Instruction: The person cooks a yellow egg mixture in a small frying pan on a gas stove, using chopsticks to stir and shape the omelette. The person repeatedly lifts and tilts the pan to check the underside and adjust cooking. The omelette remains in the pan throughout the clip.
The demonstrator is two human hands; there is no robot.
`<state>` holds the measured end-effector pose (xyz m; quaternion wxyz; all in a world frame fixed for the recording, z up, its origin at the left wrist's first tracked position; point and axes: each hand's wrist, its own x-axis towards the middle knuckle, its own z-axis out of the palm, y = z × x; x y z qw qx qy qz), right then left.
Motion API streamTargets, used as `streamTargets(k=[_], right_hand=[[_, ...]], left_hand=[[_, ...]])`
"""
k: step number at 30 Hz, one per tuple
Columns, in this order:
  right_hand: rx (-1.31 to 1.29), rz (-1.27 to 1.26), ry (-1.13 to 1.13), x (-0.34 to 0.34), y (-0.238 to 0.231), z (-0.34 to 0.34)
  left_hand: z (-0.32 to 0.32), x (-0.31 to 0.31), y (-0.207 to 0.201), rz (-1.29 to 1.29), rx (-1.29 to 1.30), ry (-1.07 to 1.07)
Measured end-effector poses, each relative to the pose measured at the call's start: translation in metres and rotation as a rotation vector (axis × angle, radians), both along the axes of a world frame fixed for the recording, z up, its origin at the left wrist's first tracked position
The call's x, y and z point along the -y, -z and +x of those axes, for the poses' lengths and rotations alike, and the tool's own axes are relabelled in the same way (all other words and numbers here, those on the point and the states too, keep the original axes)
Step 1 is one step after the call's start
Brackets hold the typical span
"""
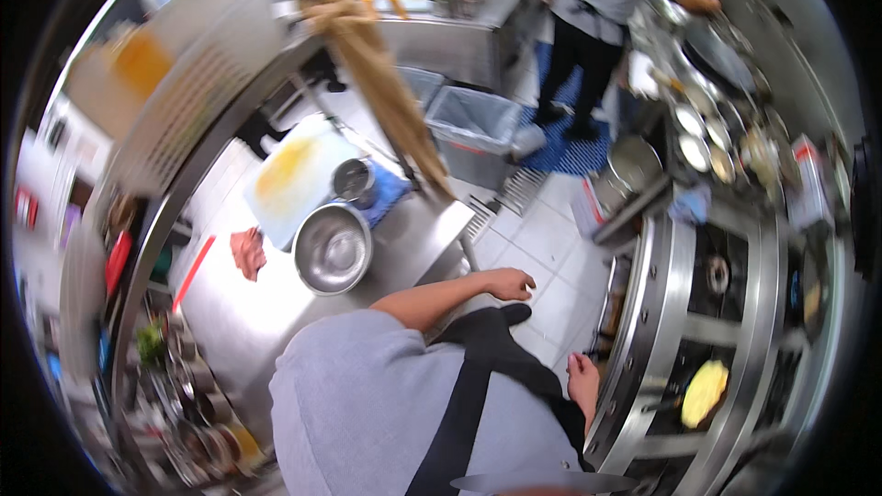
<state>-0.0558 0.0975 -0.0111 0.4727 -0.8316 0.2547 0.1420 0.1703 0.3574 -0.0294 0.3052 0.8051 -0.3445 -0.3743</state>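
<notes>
From my remote seat I see a silver bowl (333, 250) on a silver-grey worktop (237, 312). Left of the bowl is a brownish-red piece (247, 253), then a bright red strip (195, 273). Just beyond the bowl I pick out a whitish board (292, 182) stained yellow and a blue cloth (390, 193); farther beyond, a tan cloth (381, 83) and a blue mat (593, 145) with a fine lighter pattern. Well right of the bowl, I find pale yellow food (705, 393).
</notes>
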Motion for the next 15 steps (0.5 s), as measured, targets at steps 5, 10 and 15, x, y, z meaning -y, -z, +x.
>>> streamTargets(k=[5,10,15], right_hand=[[0.159,-0.091,-0.337,-0.013,-0.032,0.056],[0.324,-0.1,-0.585,-0.062,-0.092,0.106],[0.534,0.066,-0.705,-0.123,-0.15,0.138]], left_hand=[[-0.045,-0.105,-0.207,-0.34,0.332,-0.602],[-0.158,-0.168,-0.351,-0.604,0.92,-0.876],[-0.243,-0.246,-0.42,-0.442,1.64,-1.172]])
